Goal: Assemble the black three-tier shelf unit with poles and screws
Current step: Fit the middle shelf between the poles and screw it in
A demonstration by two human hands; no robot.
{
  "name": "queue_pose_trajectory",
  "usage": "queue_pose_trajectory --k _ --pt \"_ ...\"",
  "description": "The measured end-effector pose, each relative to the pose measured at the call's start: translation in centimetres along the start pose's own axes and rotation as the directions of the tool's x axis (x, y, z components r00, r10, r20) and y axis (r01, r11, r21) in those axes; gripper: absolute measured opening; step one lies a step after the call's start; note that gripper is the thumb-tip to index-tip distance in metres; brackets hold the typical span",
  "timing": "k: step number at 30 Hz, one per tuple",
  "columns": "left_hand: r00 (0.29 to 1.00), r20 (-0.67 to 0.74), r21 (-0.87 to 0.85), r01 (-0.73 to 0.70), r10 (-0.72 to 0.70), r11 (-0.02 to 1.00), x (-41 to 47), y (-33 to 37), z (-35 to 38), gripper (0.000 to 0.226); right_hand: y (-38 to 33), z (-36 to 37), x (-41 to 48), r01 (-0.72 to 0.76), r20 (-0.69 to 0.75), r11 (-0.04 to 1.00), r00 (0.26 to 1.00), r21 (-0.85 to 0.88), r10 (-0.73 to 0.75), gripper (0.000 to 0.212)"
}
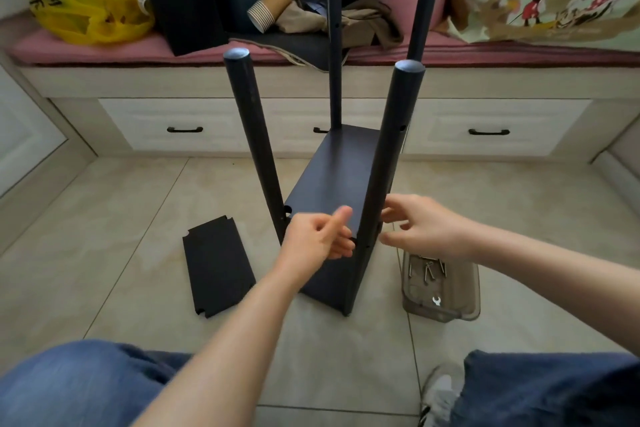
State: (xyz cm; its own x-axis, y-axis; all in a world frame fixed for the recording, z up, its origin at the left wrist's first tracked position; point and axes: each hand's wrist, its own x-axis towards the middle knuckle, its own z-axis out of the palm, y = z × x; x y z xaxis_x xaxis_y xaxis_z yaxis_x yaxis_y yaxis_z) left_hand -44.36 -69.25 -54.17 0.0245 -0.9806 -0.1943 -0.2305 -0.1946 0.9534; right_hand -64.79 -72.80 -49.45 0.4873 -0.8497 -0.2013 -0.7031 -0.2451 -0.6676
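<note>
On beige tiled floor (138,204), centre: black three-tier shelf unit (332,184), part built. Four round matte black poles with pale end caps stand upright, long axes vertical. One black rectangular board sits between them, long side running near to far.

Second black notched flat board (214,263) lies on floor, just left of unit.

Left hand (311,239) at near-right pole (391,156), fingers curled, thumb up; cannot tell if holding anything.

Right hand (429,229) just right of same pole, fingers loosely spread, gripping nothing.
</note>
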Motion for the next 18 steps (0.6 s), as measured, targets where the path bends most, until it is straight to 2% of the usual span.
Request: queue_pose_trajectory --k 1,2,4,6,10,13,16,18 --pt "0.99 -0.082 -0.166 0.102 -0.117 0.981 -0.5 -0.9 0.5 0.052 -0.2 0.2 0.1 0.003 -0.001 1.0 1.0 -0.008 -0.003 0.043" --pt "0.965 -0.14 -0.262 0.182 -0.224 0.948 -0.8 -1.9 1.1 0.048 -0.4 0.4 0.3 0.002 -0.008 1.0 1.0 -0.029 -0.002 0.043" --pt "0.921 -0.186 -0.285 0.283 -0.343 0.916 -1.1 -3.7 2.2 0.034 -0.5 0.9 0.6 0.002 -0.028 0.995 1.0 -0.101 -0.005 0.043" --pt "0.92 -0.179 -0.294 0.289 -0.349 0.911 -1.2 -4.5 2.8 0.027 -0.8 1.2 0.9 -0.003 -0.041 0.992 0.999 -0.128 -0.002 0.043" --pt "0.959 -0.025 -0.411 0.249 -0.284 0.877 -0.5 -4.1 3.0 0.031 -1.0 1.3 1.1 -0.009 -0.051 0.993 0.999 -0.12 0.003 0.044" --pt "0.962 0.054 -0.485 0.26 -0.268 0.835 -0.2 -3.9 4.1 0.036 -1.1 1.4 1.3 -0.019 -0.058 0.991 0.998 -0.131 0.012 0.048" --pt "0.954 0.067 -0.548 0.28 -0.292 0.788 -0.3 -3.9 5.2 0.02 -0.9 1.6 1.3 -0.017 -0.074 0.991 0.997 -0.136 0.007 0.05" --pt "0.948 0.049 -0.593 0.281 -0.315 0.755 -0.1 -3.8 5.4 0.016 -0.8 1.7 1.4 -0.008 -0.08 0.99 0.997 -0.143 -0.003 0.053"
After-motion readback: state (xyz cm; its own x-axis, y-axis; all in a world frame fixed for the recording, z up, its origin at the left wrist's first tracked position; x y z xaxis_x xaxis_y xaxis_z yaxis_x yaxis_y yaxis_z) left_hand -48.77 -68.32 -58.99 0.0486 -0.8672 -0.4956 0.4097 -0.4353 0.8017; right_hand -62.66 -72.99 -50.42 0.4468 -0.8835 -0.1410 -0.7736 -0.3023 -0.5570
